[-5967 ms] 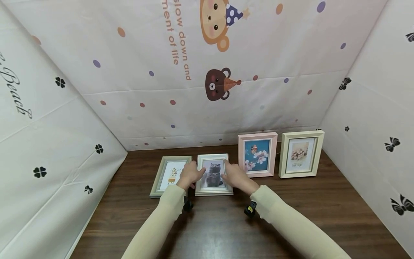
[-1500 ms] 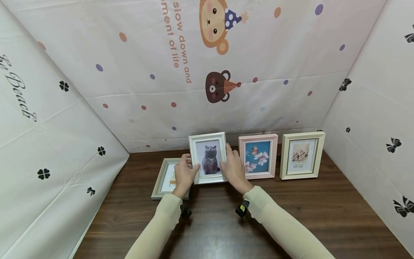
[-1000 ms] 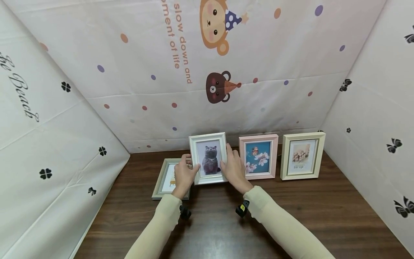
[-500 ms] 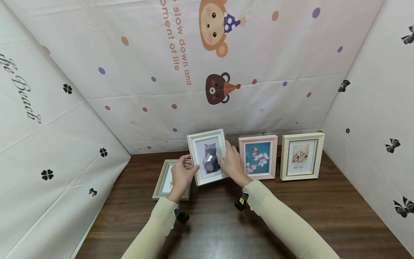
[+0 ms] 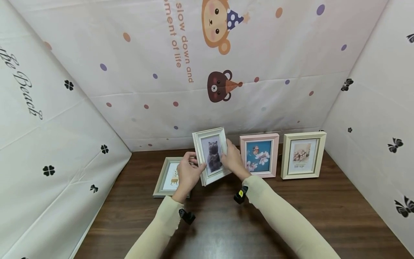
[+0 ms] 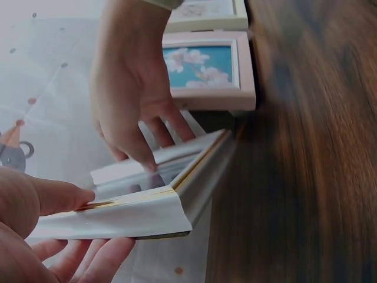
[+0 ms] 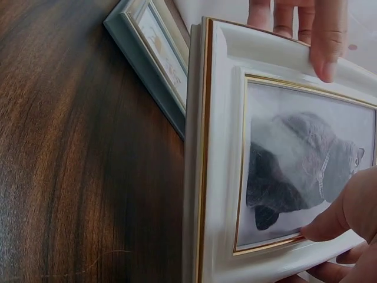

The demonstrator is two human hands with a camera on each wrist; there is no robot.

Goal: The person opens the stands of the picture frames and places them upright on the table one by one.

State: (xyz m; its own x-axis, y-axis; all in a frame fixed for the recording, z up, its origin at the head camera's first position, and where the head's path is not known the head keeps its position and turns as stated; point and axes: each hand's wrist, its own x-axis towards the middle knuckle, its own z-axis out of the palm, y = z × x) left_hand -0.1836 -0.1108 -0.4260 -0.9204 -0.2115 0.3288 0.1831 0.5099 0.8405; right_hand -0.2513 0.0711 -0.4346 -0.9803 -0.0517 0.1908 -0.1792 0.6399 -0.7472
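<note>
A white photo frame with a grey cat picture (image 5: 212, 154) is held up between both hands, tilted and turned so its left side edge shows. My left hand (image 5: 188, 173) grips its left side, thumb on the front and fingers behind, as the left wrist view (image 6: 65, 218) also shows. My right hand (image 5: 233, 158) grips the opposite side, its thumb on the front rim in the right wrist view (image 7: 347, 218). Behind my left hand, a greenish-beige photo frame with a plant picture (image 5: 170, 178) lies flat on the table, partly covered.
To the right stand a pink photo frame (image 5: 259, 155) with a blossom picture and a cream photo frame (image 5: 303, 154). All are on a dark wooden table (image 5: 220, 223). A printed white backdrop (image 5: 161, 118) rises behind and at both sides.
The white photo frame lay flat six seconds ago, then was raised upright by both hands. In the last second it has tilted and turned, bringing its left edge into view. The other frames stayed put.
</note>
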